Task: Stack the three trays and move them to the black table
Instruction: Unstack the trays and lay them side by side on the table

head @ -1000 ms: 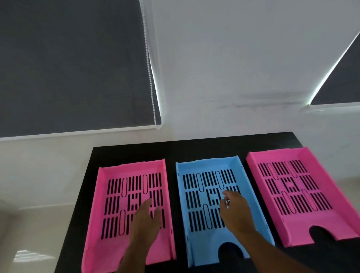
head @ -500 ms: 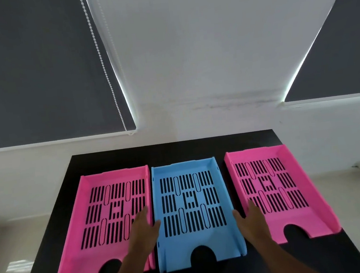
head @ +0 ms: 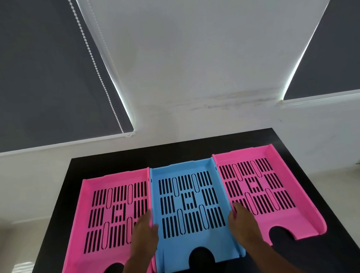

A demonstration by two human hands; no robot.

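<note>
- The blue tray [head: 189, 204] lies flat at the middle of the black table [head: 231, 144], its notched front edge toward 6 o'clock.
- The left hand [head: 144, 234] grips the blue tray's left wall, thumb curled over the rim, fingers down the outside and resting on the neighbouring tray.
- The right hand [head: 242, 223] clasps the blue tray's right wall the same way, fingers lying along the outside.
- The left pink tray [head: 98, 211] sits at 9 o'clock of the blue one, touching its wall.
- The right pink tray [head: 268, 184] sits at 3 o'clock, also against the blue tray's wall, set slightly further back.
- All three trays have slotted floors through which the dark tabletop shows.
- Beyond the table at 12 o'clock stands a white wall [head: 199, 56] with a faint stain.
- Dark grey roller blinds hang at 10 o'clock [head: 30, 74] and 2 o'clock [head: 339, 57]; a bead chain [head: 98, 71] hangs along the left one.
- Pale glossy floor [head: 16, 253] shows either side of the table.
</note>
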